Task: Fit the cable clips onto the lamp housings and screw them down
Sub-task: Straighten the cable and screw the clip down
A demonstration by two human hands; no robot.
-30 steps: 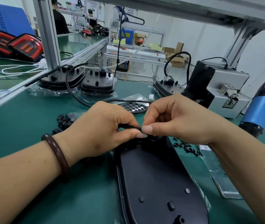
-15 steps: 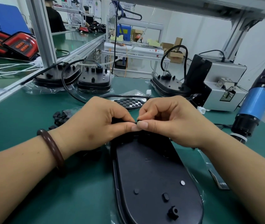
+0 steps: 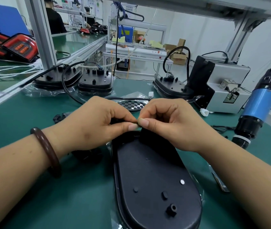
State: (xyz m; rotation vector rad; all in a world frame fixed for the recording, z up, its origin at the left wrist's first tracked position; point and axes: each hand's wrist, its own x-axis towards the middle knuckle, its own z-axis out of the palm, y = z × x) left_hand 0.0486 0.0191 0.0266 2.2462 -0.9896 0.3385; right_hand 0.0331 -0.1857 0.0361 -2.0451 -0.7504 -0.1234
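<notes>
A: Start nearest us. How does the lamp housing (image 3: 156,179) lie?

B: Back face up on the green mat (image 3: 81,204), with clear plastic under it. Its long axis runs near to far, leaning a little leftward as it goes away. The broad rounded end with the small bosses points at us, and the far end sits under the hands.

A: And the hands?

B: Both are over that far end. The left hand (image 3: 95,128) and the right hand (image 3: 171,124) meet thumb to thumb. Each pinches a small dark piece between thumb and forefinger, which I take to be the cable clip (image 3: 137,124). It sits just above the housing's far edge. Most of it is hidden, so I can't tell which way it faces.

A: How would you do this step well?

B: Hold the pinch low and close, and square the clip over its seat before pressing. Push straight down rather than rocking it, then check it sits flush so the screw hole lines up. A crooked clip would likely send the screw in askew.

A: Tools?

B: The blue electric screwdriver (image 3: 260,109) hangs to the right, untouched, with the grey screw feeder (image 3: 227,90) beyond it. A heap of small black parts (image 3: 60,116), probably more clips, lies left of the left hand.

A: Farther off?

B: Three more housings (image 3: 95,81) stand along the far side of the mat, with cables attached.
</notes>
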